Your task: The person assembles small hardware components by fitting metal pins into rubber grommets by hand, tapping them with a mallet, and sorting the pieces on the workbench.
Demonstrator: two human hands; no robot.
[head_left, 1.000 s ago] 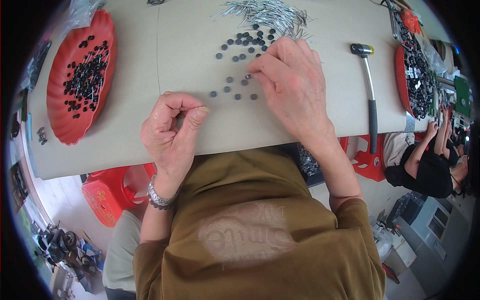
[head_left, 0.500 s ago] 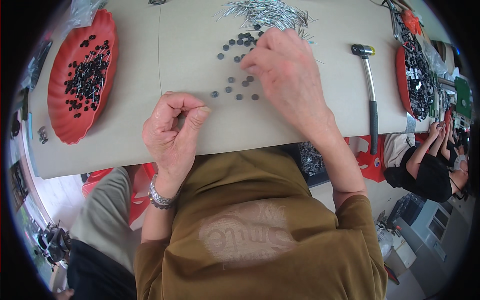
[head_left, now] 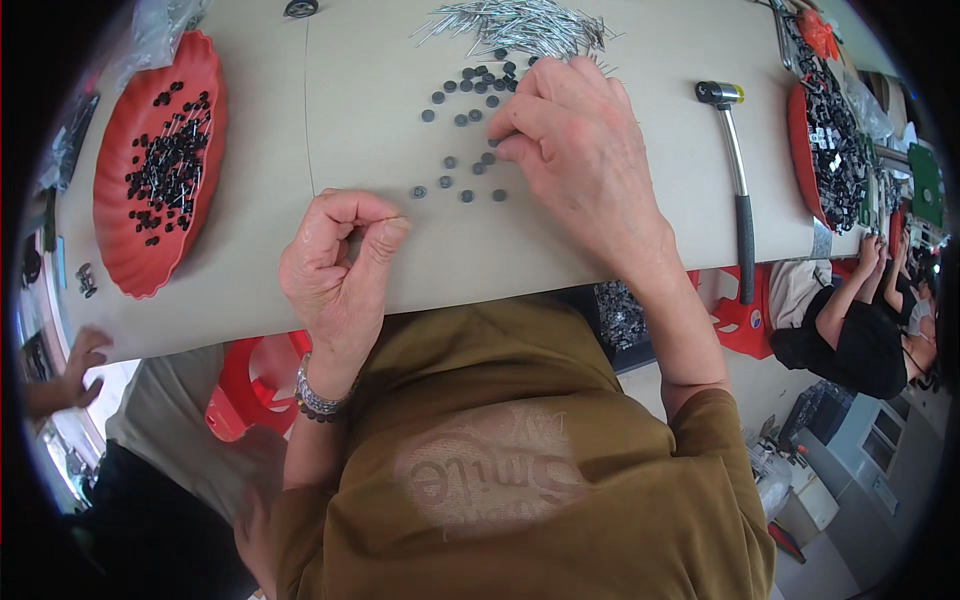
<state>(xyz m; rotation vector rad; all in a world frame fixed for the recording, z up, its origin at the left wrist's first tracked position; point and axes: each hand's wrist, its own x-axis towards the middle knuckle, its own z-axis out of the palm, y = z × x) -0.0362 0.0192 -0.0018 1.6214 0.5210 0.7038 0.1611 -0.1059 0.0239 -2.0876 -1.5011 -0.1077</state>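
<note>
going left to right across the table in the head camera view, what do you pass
Left red tray → left hand → black discs → right hand → hammer → right red tray.

Small-parts assembly workshop. Beige tabletop (head_left: 300,130) carries a pile of metal pins (head_left: 520,22), loose black discs (head_left: 465,120), red trays (head_left: 150,170) of black components, and a hammer (head_left: 738,180). Red plastic stools (head_left: 250,385) below, another seated worker (head_left: 850,320) at the right.
</note>
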